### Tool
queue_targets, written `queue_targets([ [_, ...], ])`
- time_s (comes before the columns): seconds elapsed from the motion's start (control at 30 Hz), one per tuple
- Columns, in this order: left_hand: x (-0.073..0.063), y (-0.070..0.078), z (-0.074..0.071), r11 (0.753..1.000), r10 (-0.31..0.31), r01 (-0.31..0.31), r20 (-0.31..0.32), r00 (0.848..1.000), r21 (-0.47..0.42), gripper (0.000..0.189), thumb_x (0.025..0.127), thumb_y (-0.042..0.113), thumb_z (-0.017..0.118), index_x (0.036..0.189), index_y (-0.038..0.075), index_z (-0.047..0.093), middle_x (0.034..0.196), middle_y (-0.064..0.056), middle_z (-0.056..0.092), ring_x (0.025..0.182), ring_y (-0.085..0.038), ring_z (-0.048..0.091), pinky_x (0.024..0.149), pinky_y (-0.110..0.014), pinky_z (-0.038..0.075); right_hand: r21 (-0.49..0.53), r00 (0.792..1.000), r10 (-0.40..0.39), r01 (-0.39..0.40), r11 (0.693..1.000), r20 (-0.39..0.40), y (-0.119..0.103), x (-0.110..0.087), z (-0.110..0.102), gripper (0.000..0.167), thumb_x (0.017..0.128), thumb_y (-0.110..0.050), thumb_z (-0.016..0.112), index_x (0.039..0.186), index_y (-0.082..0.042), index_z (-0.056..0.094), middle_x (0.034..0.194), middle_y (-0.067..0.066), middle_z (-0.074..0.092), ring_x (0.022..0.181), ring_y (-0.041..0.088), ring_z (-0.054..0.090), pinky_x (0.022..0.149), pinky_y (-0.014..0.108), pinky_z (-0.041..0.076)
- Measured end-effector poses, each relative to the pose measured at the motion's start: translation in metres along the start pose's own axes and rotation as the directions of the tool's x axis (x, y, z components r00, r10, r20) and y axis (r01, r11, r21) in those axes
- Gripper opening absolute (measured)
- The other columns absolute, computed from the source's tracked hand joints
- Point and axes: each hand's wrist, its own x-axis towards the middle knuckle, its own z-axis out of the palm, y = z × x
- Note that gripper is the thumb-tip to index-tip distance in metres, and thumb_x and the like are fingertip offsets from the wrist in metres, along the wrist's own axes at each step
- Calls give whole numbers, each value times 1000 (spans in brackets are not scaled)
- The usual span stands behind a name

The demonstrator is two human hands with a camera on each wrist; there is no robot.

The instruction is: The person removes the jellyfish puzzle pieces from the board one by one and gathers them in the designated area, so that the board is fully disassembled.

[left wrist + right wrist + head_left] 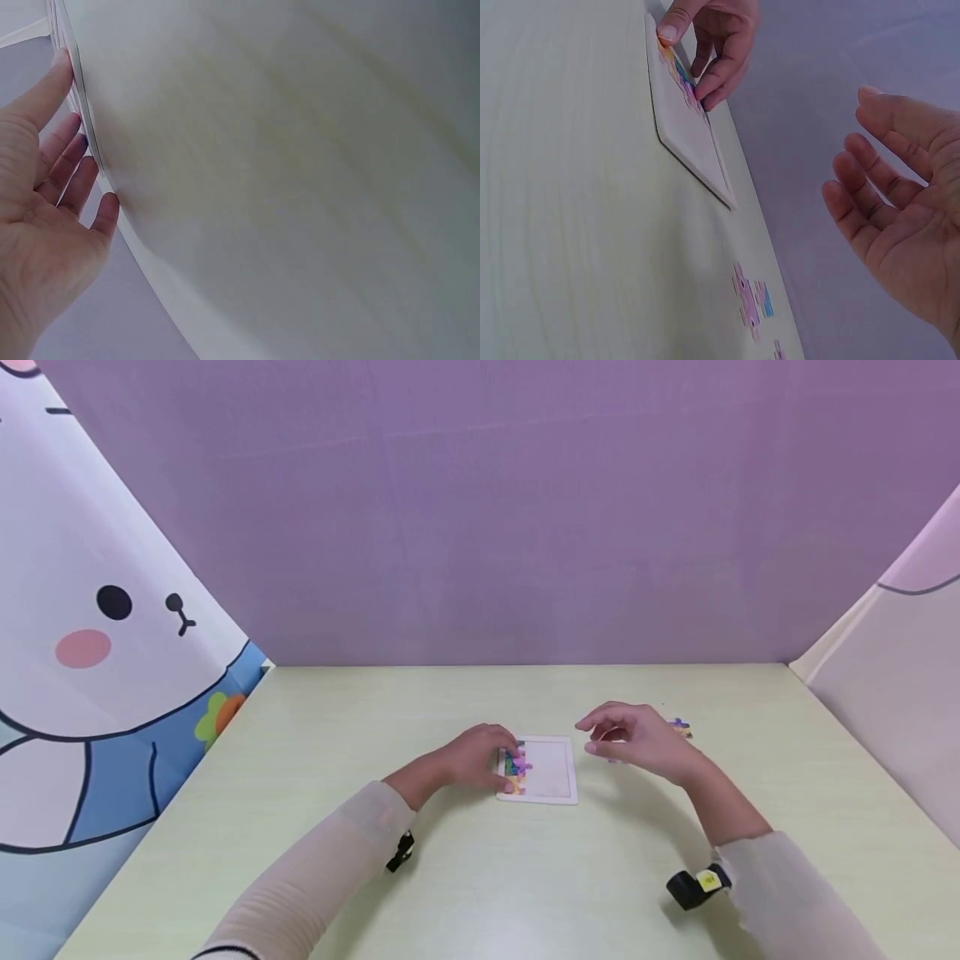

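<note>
A white puzzle tray (551,768) lies on the table, its left side filled with a strip of colourful jigsaw pieces (516,766). My left hand (480,758) rests at the tray's left edge, thumb and fingertips on the joined pieces. In the left wrist view its fingers (67,172) are spread along the tray's edge. To the right of the tray, my right hand (637,742) hovers above the table, fingers loosely bent with nothing between them. Seen from the right wrist, the palm (922,247) is bare, and loose jigsaw pieces (748,301) lie on the table below.
More loose pieces (681,727) lie beyond the right hand, partly hidden by it. A purple backdrop (525,527) rises at the table's far edge. A cartoon-printed panel (112,710) borders the left side, and a pale panel (900,677) borders the right.
</note>
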Motion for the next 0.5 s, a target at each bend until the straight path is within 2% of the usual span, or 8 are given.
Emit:
queue_targets([
  [0.1,1,0,0,1000,9,-9,-6,1000,-1,39,78,22,83,110,6,69,125,-9,62,123,-26,52,111,-41,30,1,1000,10,-10,1000,13,-1,5,5,28,87,-13,75,113,-7,69,102,15,63,86,26,61,63,32,53],
  [0.17,1,0,0,1000,-6,6,-5,1000,-6,39,78,23,84,110,7,69,127,-10,60,124,-27,49,111,-41,29,-5,1000,18,-18,1000,20,-1,8,8,27,87,-14,74,113,-8,70,103,15,63,87,26,61,65,31,53],
  [0.33,1,0,1,997,-79,79,3,997,-3,41,77,28,85,113,13,71,132,-11,54,127,-29,43,110,-43,30,-27,999,7,-6,1000,35,-2,16,15,26,88,-13,74,113,-8,70,101,11,65,89,24,59,75,27,53],
  [0.5,3,2,-1,991,-130,130,18,991,-16,41,77,28,85,112,14,71,133,-11,54,127,-30,43,110,-42,30,-10,997,39,-39,999,69,2,25,24,28,88,-11,73,114,-1,69,96,8,66,86,25,59,73,28,52],
])
